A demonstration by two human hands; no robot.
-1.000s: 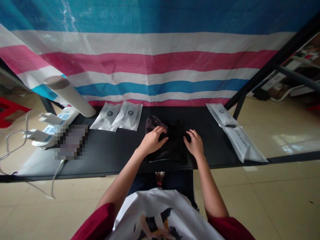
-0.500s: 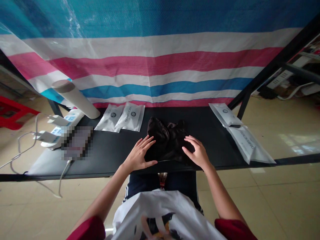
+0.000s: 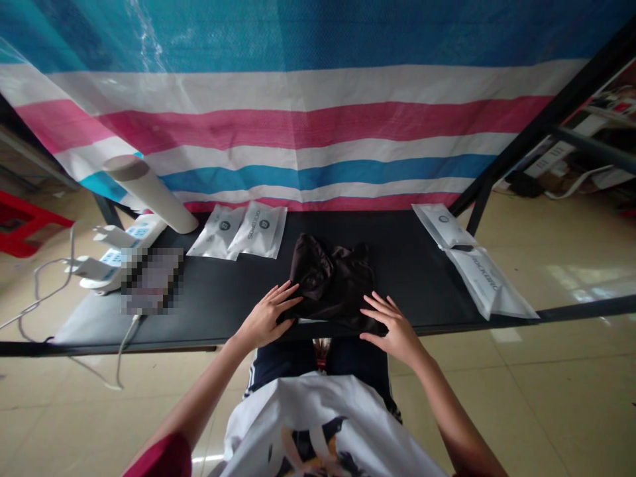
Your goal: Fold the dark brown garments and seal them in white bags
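two open hands sit at the near edge of the black tabletop (image 3: 417,291); we log no clamp on either. the left hand (image 3: 265,317) lies with fingers spread, its fingertips (image 3: 291,289) on the near left of a dark folded cloth (image 3: 330,285). the right hand (image 3: 392,328), also spread, rests at the cloth's near right corner. the hands stand apart with the cloth between them, at mid-table, close to the near edge. along the far edge, left of centre, we see a pair of white printed packets (image 3: 258,230); another pair of white packets (image 3: 489,281) lies at the right end, one overlapping the other. at the far left corner a pale tube (image 3: 149,192) tilts upward beside a white power strip (image 3: 132,238). a pixelated flat object (image 3: 152,281) lies near the left end; its detail cannot be read.
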